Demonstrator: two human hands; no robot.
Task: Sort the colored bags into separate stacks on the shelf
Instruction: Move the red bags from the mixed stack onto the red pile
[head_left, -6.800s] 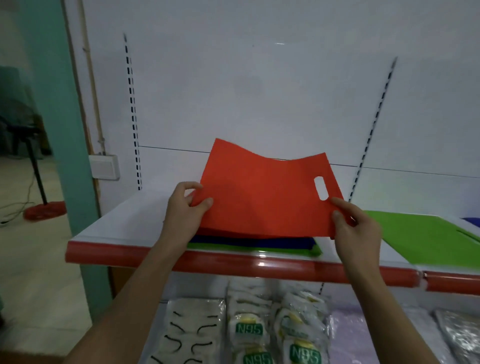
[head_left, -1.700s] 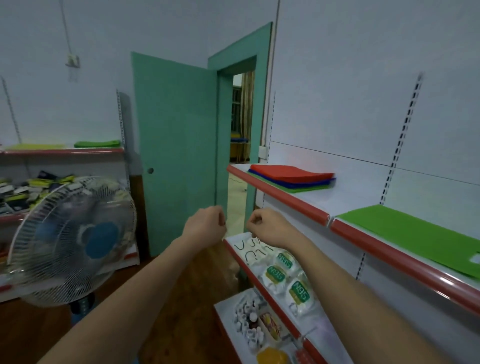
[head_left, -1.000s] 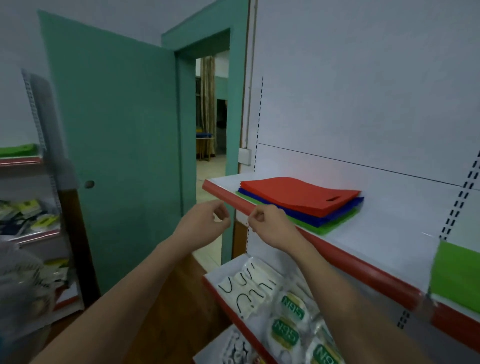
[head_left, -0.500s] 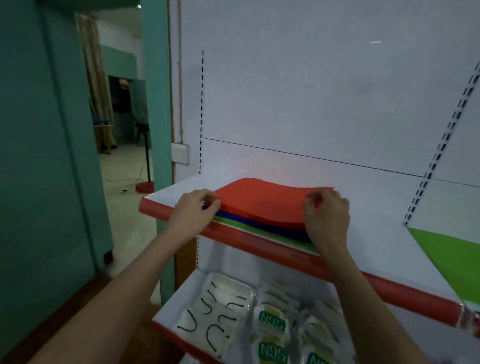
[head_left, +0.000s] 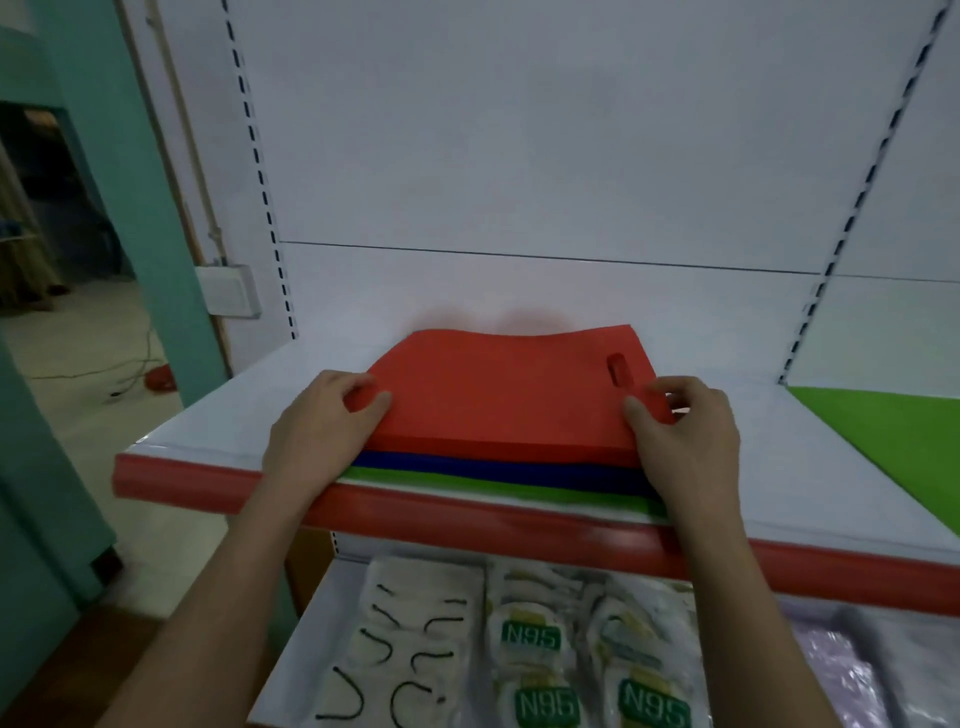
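Observation:
A mixed stack lies on the white shelf (head_left: 208, 415): red bags (head_left: 498, 395) on top, blue bags (head_left: 493, 470) under them, green bags (head_left: 467, 486) at the bottom. My left hand (head_left: 322, 431) pinches the left edge of the red bags, thumb on top. At the right edge, just below the handle cut-out, my right hand (head_left: 685, 431) pinches the red bags too, and the edge curls over my thumb. The red layer bows up slightly off the blue one.
A separate green bag stack (head_left: 893, 441) lies flat on the shelf at the right. The shelf has a red front rim (head_left: 467, 525). Below it, packs of N95 masks (head_left: 535, 639) fill the lower shelf. A green door frame (head_left: 130, 197) stands at the left.
I turned from the door back to the shelf. Both hands, empty before, reached the stack and now pinch the red bags at either side; the view has moved closer.

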